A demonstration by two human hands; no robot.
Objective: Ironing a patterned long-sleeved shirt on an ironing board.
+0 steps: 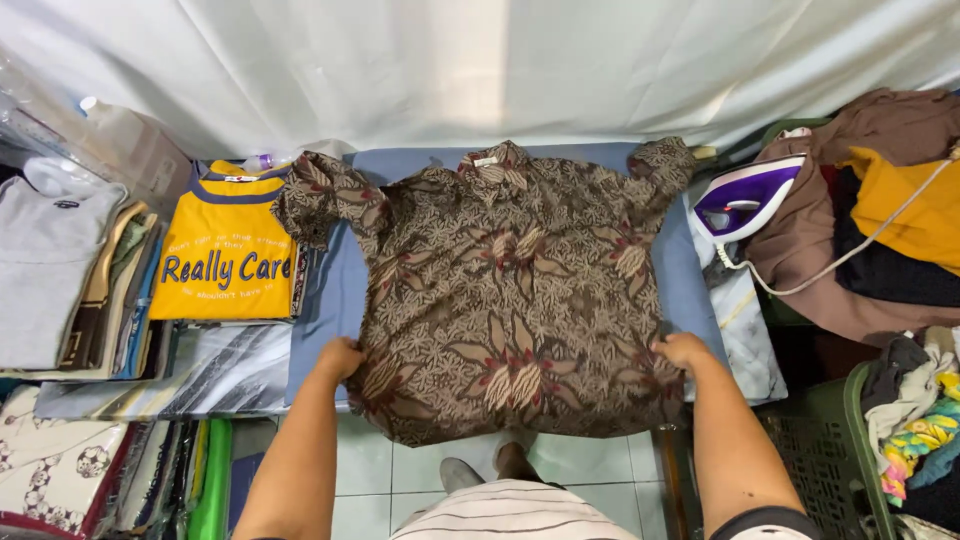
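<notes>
With shirt spread collar-far on board, left hand and right hand grasping near side edges, equally close.

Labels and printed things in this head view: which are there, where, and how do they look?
Neck label: small pale rectangle inside the brown patterned shirt's collar, top centre.
Neck label: tiny white strip at the yellow shirt's navy collar, left.
Chest print: dark blue and pale lettering across that folded yellow shirt.
No screens or signs.
</notes>
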